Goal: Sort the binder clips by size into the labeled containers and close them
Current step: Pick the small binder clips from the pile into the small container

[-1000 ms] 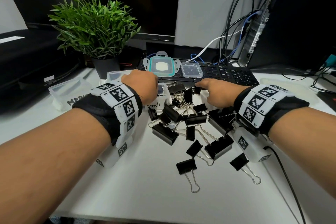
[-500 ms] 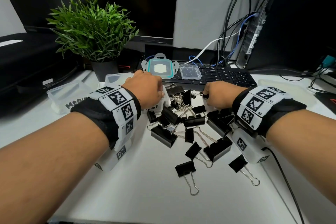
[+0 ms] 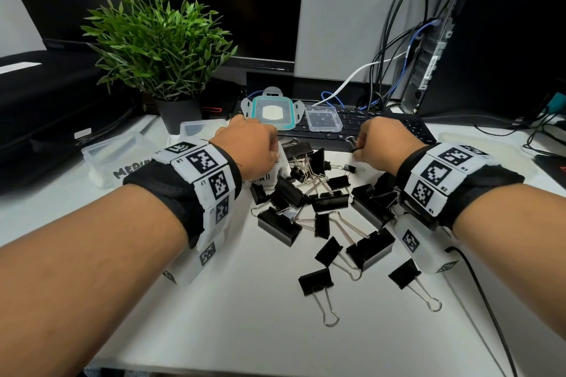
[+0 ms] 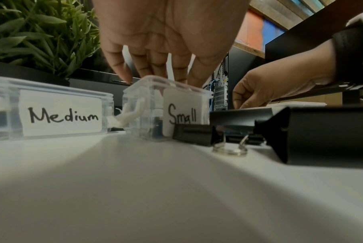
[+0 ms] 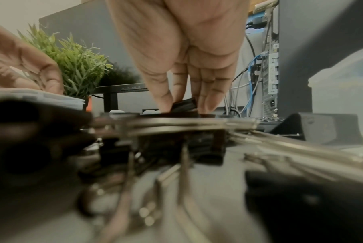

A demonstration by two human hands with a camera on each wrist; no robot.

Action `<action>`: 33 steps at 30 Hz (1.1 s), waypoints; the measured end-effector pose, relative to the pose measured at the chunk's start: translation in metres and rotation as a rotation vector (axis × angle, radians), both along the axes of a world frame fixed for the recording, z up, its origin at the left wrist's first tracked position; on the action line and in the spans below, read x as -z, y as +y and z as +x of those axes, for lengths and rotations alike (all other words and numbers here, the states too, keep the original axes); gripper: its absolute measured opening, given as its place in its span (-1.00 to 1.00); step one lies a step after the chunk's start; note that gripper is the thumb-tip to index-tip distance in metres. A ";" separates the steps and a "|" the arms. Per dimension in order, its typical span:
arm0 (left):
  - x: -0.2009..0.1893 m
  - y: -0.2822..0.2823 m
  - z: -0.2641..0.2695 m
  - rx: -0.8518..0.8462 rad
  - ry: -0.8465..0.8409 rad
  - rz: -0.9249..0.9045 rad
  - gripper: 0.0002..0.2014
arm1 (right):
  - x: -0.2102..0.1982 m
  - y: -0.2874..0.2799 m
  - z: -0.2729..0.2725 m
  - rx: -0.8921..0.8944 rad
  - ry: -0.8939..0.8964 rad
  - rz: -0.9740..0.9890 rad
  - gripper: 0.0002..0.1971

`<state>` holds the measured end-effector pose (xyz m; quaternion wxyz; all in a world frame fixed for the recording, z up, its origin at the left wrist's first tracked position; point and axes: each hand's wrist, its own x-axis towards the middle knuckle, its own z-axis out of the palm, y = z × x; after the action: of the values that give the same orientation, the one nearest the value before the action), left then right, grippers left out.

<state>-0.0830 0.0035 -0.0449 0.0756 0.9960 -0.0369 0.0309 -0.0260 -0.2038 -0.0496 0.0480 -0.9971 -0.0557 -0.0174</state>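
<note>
A pile of black binder clips (image 3: 321, 202) of mixed sizes lies mid-table between my wrists. My left hand (image 3: 248, 147) curls over the open clear container labeled "Small" (image 4: 168, 111) and grips its top rim with fingers (image 4: 139, 69) and thumb. The "Medium" container (image 4: 51, 106) stands just left of it, also open. At the far side of the pile, my right hand (image 3: 376, 144) pinches a small black clip (image 5: 184, 104) between thumb and fingertips. That clip's wire loop (image 3: 351, 141) sticks up, clear of the table.
A teal-rimmed lid (image 3: 271, 112) and a small clear lid (image 3: 323, 118) lie on the keyboard (image 3: 398, 128) behind the hands. A potted plant (image 3: 159, 49) stands at the back left. A translucent container (image 3: 477, 153) sits right of my right wrist. Cables hang at the back right.
My right hand reached to the far edge of the pile, curled its fingers around a small clip and raised it slightly. My left hand stayed on the Small container.
</note>
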 end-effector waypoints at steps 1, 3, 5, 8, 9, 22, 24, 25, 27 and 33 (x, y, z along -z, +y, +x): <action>0.000 0.000 0.000 -0.001 0.000 -0.001 -0.86 | 0.001 -0.002 0.003 0.043 0.007 -0.007 -0.81; 0.000 0.000 0.000 0.000 -0.001 -0.002 -0.86 | 0.003 -0.004 0.009 0.079 0.072 -0.073 -0.78; 0.000 0.000 0.000 -0.001 0.000 -0.005 -0.87 | 0.007 -0.003 0.012 0.065 0.146 -0.168 -0.72; 0.000 0.000 -0.001 -0.005 0.000 -0.008 -0.86 | 0.008 -0.004 0.013 0.044 0.128 -0.149 -0.77; 0.000 -0.001 -0.001 -0.008 -0.001 -0.010 -0.87 | 0.007 -0.003 0.010 0.027 0.094 -0.118 -0.81; -0.002 -0.002 -0.004 -0.046 0.065 0.039 -0.35 | -0.004 0.008 -0.009 -0.181 0.302 -0.134 -0.61; -0.001 -0.002 -0.005 -0.057 0.093 0.063 -0.30 | -0.003 0.007 -0.007 -0.171 0.305 -0.101 -0.66; -0.001 -0.002 -0.005 -0.059 0.100 0.070 -0.29 | -0.002 0.007 -0.007 -0.168 0.302 -0.088 -0.69; -0.002 -0.002 -0.005 -0.053 0.103 0.072 -0.28 | -0.001 0.006 -0.008 -0.164 0.296 -0.075 -0.74; -0.004 -0.002 -0.006 -0.046 0.094 0.049 -0.34 | 0.000 0.003 -0.010 -0.160 0.226 -0.056 -0.84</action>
<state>-0.0890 0.0013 -0.0406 0.0521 0.9985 -0.0111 -0.0150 -0.0356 -0.2010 -0.0501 0.0272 -0.9861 -0.1295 0.1007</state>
